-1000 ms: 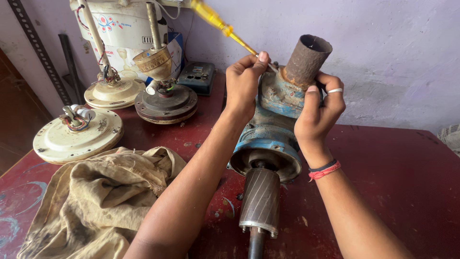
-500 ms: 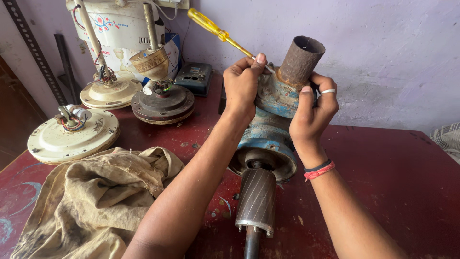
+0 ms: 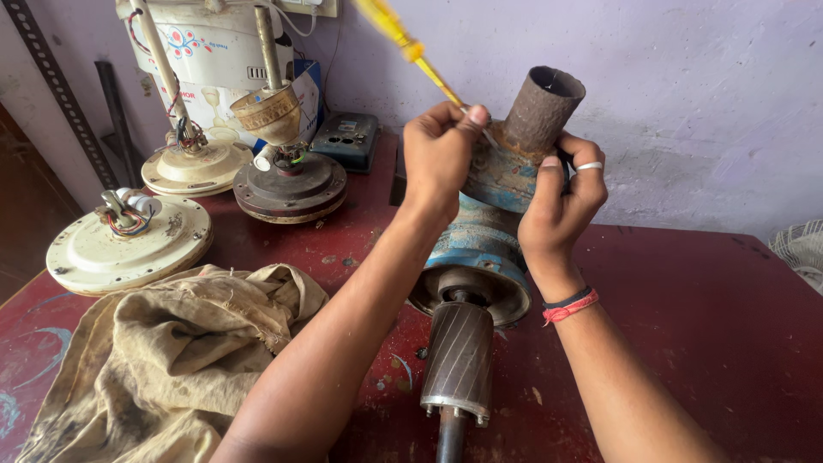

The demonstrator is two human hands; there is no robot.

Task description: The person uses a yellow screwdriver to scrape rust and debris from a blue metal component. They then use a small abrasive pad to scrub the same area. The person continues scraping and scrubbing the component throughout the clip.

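Pump housing (image 3: 480, 231), blue, rusted, rotor (image 3: 459, 360) protruding, lies on dark red table (image 3: 703, 326) against lilac wall (image 3: 686, 103). Left hand (image 3: 441, 154) grips yellow screwdriver (image 3: 403, 43); right hand (image 3: 561, 201) clasps rusty outlet pipe (image 3: 540, 107).

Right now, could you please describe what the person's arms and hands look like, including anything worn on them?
Both forearms are bare, with no sleeves or gloves in view. The right hand wears a plain silver-coloured ring on one finger, and that wrist carries a dark band beside a red thread bracelet. The left hand shows no ring, watch or band.
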